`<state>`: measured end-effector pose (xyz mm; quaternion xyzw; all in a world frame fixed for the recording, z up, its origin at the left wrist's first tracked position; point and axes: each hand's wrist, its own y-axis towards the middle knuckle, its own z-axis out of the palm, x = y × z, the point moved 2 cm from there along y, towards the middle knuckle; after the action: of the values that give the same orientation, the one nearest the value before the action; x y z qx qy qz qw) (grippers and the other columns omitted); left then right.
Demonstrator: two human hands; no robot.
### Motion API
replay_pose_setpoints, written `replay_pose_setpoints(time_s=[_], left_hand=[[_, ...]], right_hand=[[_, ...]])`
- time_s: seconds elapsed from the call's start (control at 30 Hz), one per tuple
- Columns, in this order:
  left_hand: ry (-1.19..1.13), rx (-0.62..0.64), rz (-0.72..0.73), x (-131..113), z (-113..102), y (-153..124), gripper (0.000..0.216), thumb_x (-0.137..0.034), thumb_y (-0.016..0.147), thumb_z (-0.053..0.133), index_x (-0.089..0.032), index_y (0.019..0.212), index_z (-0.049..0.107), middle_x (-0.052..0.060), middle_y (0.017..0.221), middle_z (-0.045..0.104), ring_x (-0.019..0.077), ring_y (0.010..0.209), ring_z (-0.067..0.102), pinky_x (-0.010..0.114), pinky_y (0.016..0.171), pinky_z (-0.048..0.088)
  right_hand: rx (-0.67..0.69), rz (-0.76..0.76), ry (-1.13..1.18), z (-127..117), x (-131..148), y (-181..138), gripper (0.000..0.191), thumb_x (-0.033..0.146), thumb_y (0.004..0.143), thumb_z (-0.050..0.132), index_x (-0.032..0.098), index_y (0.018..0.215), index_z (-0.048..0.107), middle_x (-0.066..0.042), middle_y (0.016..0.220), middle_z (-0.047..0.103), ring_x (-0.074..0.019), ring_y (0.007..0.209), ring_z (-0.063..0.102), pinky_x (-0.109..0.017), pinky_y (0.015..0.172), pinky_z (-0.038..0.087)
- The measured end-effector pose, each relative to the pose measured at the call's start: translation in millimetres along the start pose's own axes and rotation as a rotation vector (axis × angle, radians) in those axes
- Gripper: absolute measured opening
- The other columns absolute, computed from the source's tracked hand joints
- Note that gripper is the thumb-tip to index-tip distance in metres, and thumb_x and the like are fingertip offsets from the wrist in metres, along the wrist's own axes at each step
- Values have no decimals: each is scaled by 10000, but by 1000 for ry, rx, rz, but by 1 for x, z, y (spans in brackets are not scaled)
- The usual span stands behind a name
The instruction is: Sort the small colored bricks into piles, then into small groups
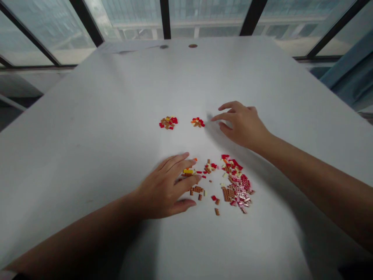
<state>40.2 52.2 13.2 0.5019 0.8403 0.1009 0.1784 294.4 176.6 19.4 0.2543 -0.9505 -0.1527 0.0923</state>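
Observation:
My left hand (pixel 169 186) lies flat on the white table (pixel 87 155), fingers spread and pointing right, its fingertips touching small yellow and brown bricks (pixel 189 172). To its right spreads a loose pile of tiny red, brown, pink and cream bricks (pixel 236 186). My right hand (pixel 241 122) hovers farther back with its fingers stretched out to the left, tips just short of a small red and orange heap (pixel 198 122). A second small heap of red and brown bricks (pixel 168 123) sits to the left of that one. Neither hand holds anything.
Two small dark round marks (pixel 192 46) sit near the table's far edge. Beyond it are large windows with dark frames (pixel 165 19). A blue-grey fabric surface (pixel 349 74) shows at the right, off the table.

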Motion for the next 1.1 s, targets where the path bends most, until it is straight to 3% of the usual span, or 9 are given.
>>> replay_pose_setpoints(time_s=[0.2,0.33,0.53,0.63,0.77,0.97,1.1], left_hand=[[21,-59,54,-2,-4,-1,349,-338,941,613,-128,1217,582,189,1293,625,351,1322,528,525,1046,501],[34,-101,70,-6,-10,2,274,-266,948,603,-129,1184,580,144,1234,678,294,1306,556,462,1066,497],[39,-120,-21,-10,-9,8,207,-224,958,559,-168,1152,604,82,1209,716,233,1308,564,408,1128,419],[42,-106,-54,-12,-5,10,296,-249,986,502,-171,1261,580,80,1286,685,230,1377,494,419,1162,364],[96,22,-38,-14,3,13,375,-289,1021,425,-142,1345,544,79,1400,616,297,1452,380,494,1207,268],[106,-45,-57,-12,1,11,389,-393,1041,414,-153,1304,568,65,1385,629,276,1485,326,461,1223,240],[64,30,53,-16,0,11,556,-518,1057,272,-138,1361,540,87,1430,592,303,1526,217,500,1240,182]], right_hand=[[-32,-270,176,-22,31,-73,272,142,919,511,238,1068,717,-129,1219,653,-239,988,665,-461,854,504],[-101,-294,193,-23,50,-98,321,126,929,461,205,1141,687,-140,1209,651,-249,1042,626,-463,895,478],[-97,-295,210,-17,56,-97,346,170,937,433,194,1159,698,-161,1259,627,-289,1102,592,-513,941,442],[-93,-277,227,-18,56,-95,355,153,933,427,184,1160,698,-166,1247,633,-291,1092,600,-520,939,443],[-96,-253,252,-19,56,-95,352,136,926,427,180,1149,696,-159,1233,642,-286,1063,615,-514,922,454],[-104,-222,271,-20,53,-95,328,132,934,423,200,1109,691,-137,1215,656,-270,1067,630,-499,927,467],[-126,-182,299,-19,52,-96,334,114,927,425,197,1137,670,-135,1205,658,-261,1089,635,-482,933,474]])
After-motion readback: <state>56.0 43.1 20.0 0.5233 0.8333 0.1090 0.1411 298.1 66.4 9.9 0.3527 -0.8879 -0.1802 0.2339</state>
